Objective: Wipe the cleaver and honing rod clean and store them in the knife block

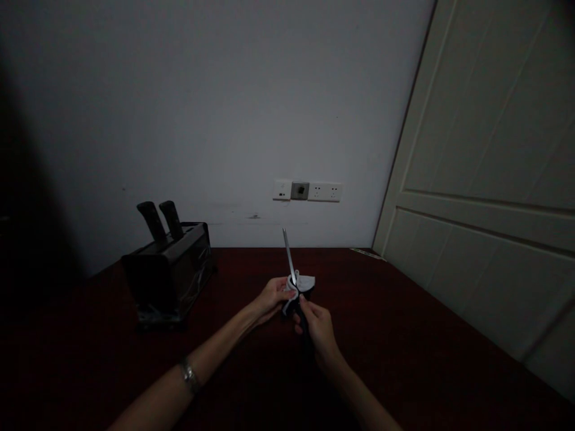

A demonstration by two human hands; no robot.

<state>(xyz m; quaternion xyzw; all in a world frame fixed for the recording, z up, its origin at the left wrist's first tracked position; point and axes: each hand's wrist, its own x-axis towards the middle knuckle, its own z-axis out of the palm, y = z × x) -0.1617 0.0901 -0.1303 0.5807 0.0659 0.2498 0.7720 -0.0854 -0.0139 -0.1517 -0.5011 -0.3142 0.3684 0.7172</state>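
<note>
blade [288, 256]: silver | handle [303, 320]: black | cloth [306, 282]: white, black | tabletop [245, 269]: dark red | wall [215, 120]: grey | box [148, 287]: black

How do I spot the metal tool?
Over the red table, find the right hand. It grips the metal tool by its dark end, beside the white cloth-like piece in the left hand. Unlike the black handles in the block, it shows shiny metal.

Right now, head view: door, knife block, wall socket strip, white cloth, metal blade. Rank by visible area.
1. Door
2. Knife block
3. Wall socket strip
4. White cloth, partly hidden by fingers
5. Metal blade, long but thin
</note>
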